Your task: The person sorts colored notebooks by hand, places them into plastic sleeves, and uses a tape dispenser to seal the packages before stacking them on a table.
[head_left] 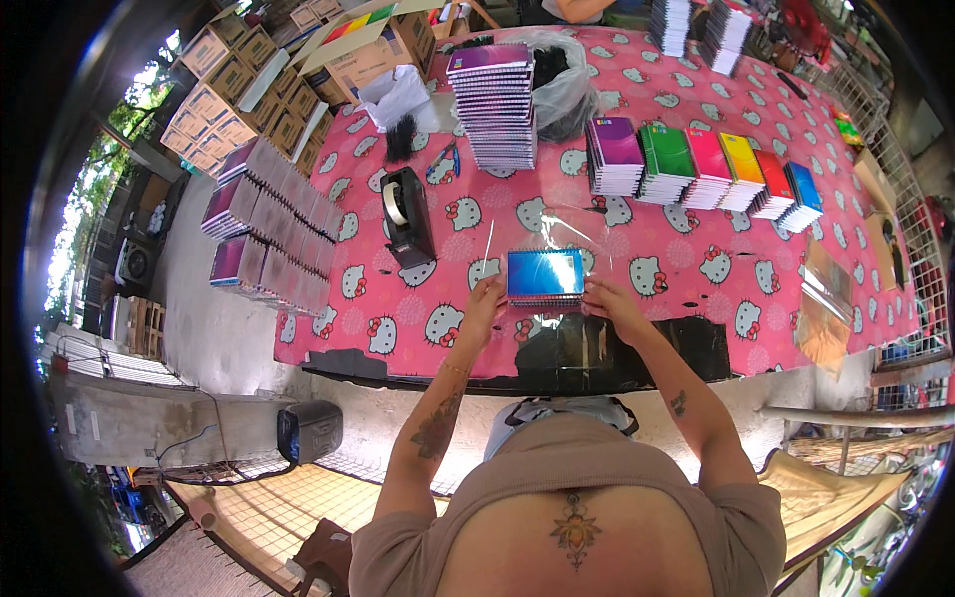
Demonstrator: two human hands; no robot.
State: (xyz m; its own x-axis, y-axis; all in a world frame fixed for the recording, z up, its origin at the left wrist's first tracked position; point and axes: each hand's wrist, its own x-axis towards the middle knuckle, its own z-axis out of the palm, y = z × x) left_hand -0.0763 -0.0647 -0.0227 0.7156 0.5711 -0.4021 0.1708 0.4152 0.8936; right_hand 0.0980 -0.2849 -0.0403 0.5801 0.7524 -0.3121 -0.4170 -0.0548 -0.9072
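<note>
A blue spiral notebook (545,273) lies at the near middle of the table, its wire binding along the near side; more layers seem to lie beneath it. Clear plastic film (567,221) spreads out beyond it and shows around its edges. My left hand (485,306) pinches at the notebook's left edge, and my right hand (611,302) does the same at the right edge. Whether the fingers also take in the film, I cannot tell. A black tape dispenser (408,224) with a roll in it stands to the left of the film.
Piles of purple, green, pink, yellow, red and blue notebooks (667,164) form a row at right. A tall notebook stack (492,109) stands behind; others (269,224) line the left edge. Scissors (444,162), a plastic bag (567,90), cartons (368,50) and another person's arm (582,8) are farther off.
</note>
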